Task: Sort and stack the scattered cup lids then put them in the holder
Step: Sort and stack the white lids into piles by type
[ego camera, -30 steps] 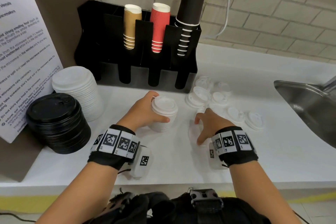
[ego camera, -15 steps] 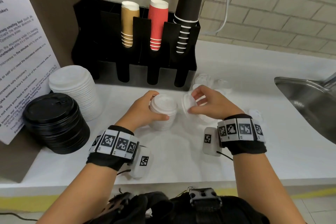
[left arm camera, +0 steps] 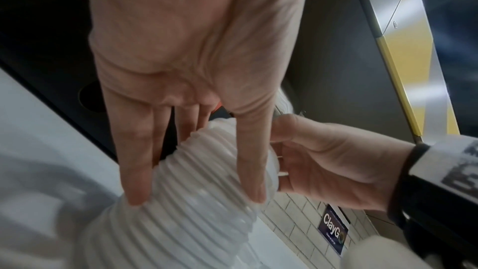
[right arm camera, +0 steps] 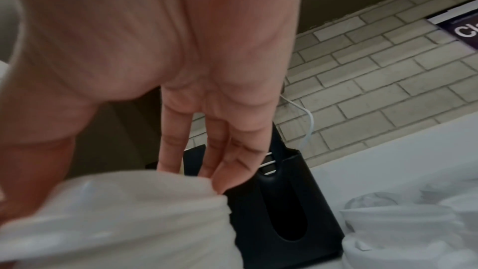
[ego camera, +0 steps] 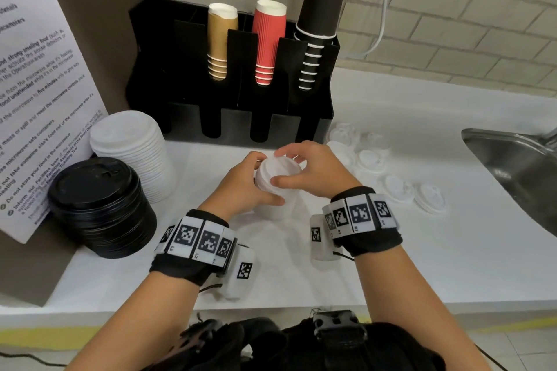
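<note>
**Both Hands on the Small White Lid Stack**

Left hand (ego camera: 241, 187) grips the side of the small white lid stack (ego camera: 275, 187), which stands on the white counter (ego camera: 391, 265) in front of the black holder (ego camera: 229, 75). In the left wrist view, the fingers (left arm camera: 137, 171) curl down over the ribbed edges of the stacked lids and the thumb presses the near side. Right hand (ego camera: 313, 172) holds the top lid (ego camera: 278, 167) of the same stack, thumb on the near rim and fingers on the far rim. The lid sits on top of the stack; whether it is fully seated cannot be told.

Remaining items:

- Scattered small lids (ego camera: 370, 159): lying loose on the counter to the right of the stack, between the holder and the sink (ego camera: 518, 172). Two of them (ego camera: 416, 193) lie nearest the sink edge.
- Large white lid stack (ego camera: 132, 150): on the counter at the left, just beside the holder.
- Black lid stack (ego camera: 99, 205): in front of the large white stack, touching or nearly touching it.
- Holder: stands against the brick wall. Its slots carry brown cups (ego camera: 221, 39), red cups (ego camera: 268, 42) and tall black cups (ego camera: 322, 15), all upside down.
- Printed notice (ego camera: 36, 93): leans at the far left of the counter.
</note>
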`<state>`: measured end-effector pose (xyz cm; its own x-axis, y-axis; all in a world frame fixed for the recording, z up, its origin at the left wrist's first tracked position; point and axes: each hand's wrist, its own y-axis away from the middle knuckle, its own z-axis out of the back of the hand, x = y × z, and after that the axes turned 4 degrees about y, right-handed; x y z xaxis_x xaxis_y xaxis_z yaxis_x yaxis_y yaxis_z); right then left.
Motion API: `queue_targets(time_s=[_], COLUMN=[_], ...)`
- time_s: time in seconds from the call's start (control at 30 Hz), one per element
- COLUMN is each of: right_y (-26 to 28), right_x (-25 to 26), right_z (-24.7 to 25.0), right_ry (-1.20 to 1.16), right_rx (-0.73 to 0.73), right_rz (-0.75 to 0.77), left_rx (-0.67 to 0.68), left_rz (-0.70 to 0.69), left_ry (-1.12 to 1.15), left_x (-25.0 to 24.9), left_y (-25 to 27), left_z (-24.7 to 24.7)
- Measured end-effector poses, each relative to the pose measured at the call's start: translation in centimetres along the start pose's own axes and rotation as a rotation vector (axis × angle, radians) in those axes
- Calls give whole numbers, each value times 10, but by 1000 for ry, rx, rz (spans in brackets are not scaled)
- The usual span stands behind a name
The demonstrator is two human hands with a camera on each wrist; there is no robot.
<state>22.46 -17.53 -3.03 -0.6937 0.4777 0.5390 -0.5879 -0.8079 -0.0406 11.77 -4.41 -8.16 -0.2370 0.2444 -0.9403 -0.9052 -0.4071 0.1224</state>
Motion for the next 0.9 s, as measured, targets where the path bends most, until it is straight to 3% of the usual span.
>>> queue_targets(time_s=[0.33, 0.47, 0.53, 0.6, 0.73, 0.9], right_y=[-1, 7, 7, 6, 7, 2], right_x=[7, -5, -20, -42, -83, -105], right_z=[-6, 2, 16, 35, 50, 39], right_ry=[99, -45, -99, 30, 393, 435], right_rx=[14, -8, -126, -157, 156, 188], right_rz=[3, -34, -113, -254, -605, -694], left_rx=[16, 24, 25, 31, 49, 60], left_rz=[0, -23, -16, -16, -15, -24], left_ry=[15, 26, 2, -26, -38, -42], left_x=[0, -2, -3, -3, -5, -7], left_y=[2, 1, 0, -2, -3, -4], left_z=[2, 1, 1, 1, 0, -4])
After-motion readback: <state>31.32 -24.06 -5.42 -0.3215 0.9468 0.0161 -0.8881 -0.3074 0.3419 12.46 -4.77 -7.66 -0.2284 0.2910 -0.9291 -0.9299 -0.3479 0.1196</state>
